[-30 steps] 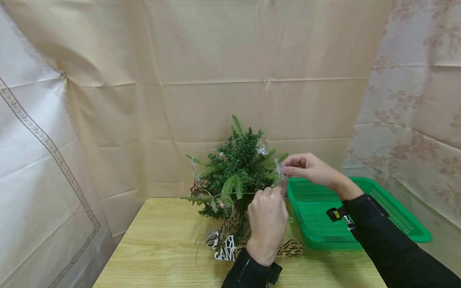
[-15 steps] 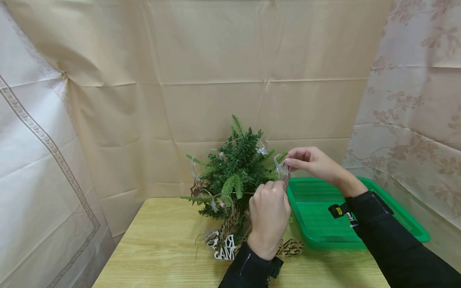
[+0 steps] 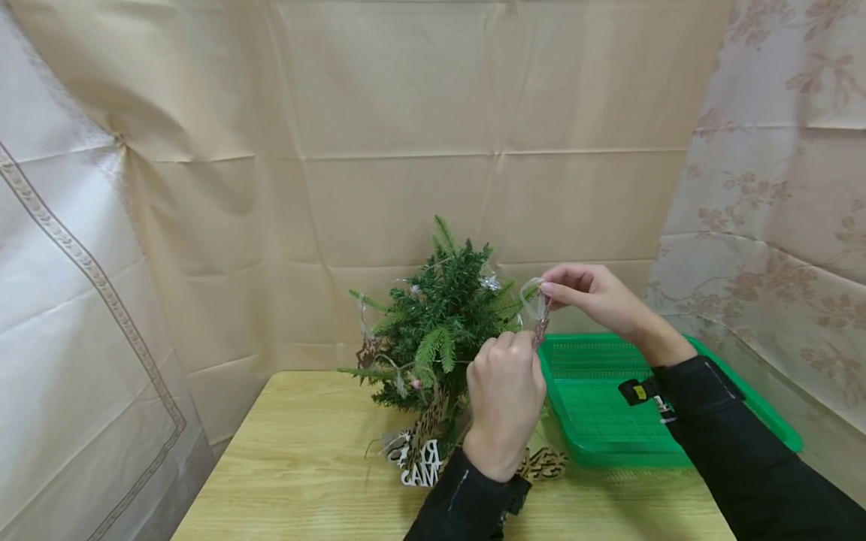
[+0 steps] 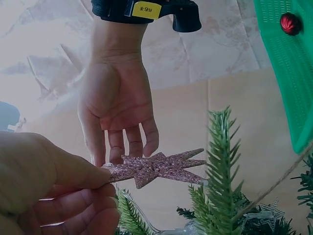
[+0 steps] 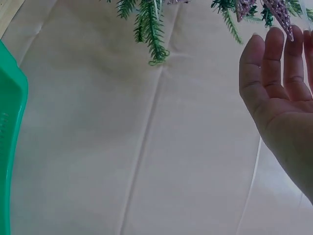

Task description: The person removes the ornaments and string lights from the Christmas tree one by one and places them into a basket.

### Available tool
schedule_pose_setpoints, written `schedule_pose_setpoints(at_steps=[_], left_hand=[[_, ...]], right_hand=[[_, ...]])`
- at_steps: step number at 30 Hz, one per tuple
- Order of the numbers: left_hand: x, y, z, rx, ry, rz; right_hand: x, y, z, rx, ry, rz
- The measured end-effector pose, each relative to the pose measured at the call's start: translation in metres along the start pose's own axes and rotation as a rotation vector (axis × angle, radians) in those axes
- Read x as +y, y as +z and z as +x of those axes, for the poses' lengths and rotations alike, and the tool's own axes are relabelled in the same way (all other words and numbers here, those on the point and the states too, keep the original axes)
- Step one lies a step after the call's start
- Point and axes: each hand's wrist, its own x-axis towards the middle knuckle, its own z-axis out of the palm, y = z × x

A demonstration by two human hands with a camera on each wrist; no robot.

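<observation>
A pink glitter star ornament point(image 4: 155, 169) with a pale ribbon loop point(image 3: 530, 291) is held up at the right side of a small artificial Christmas tree point(image 3: 443, 323). My left hand point(image 3: 506, 398) pinches one side of the star between thumb and fingers. Slightly higher, my right hand point(image 3: 598, 300) pinches at the star's top, where the loop begins. The loop stands beside a green branch tip point(image 4: 221, 166). In the right wrist view, the fingers point(image 5: 274, 73) reach up to the star's points, and part of that hand lies outside the picture.
A green plastic basket point(image 3: 575, 451) stands on the right of the wooden table point(image 3: 271, 466), with a red ball ornament point(image 4: 291, 23) in it. Another brown star point(image 3: 367, 352) hangs at the tree's left. White letters point(image 3: 424, 464) and a patterned ribbon point(image 3: 545, 463) lie around the base.
Both hands have risen a little, the right hand also shifting right. The star and its ribbon loop have moved up with them, and the loop now shows more rounded.
</observation>
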Motion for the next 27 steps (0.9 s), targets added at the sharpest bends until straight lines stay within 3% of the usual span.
schedule_pose_setpoints(at_steps=[8,22,27], left_hand=[[-0.002,-0.002,0.001,0.02,0.002,-0.037],[0.004,-0.005,-0.005,-0.008,0.01,-0.113],[0.004,-0.006,-0.004,0.031,0.02,-0.122]], right_hand=[[-0.003,-0.005,-0.002,0.028,-0.024,0.025],[0.005,-0.021,-0.022,-0.045,-0.033,0.025],[0.002,-0.021,-0.021,-0.035,-0.046,0.017]])
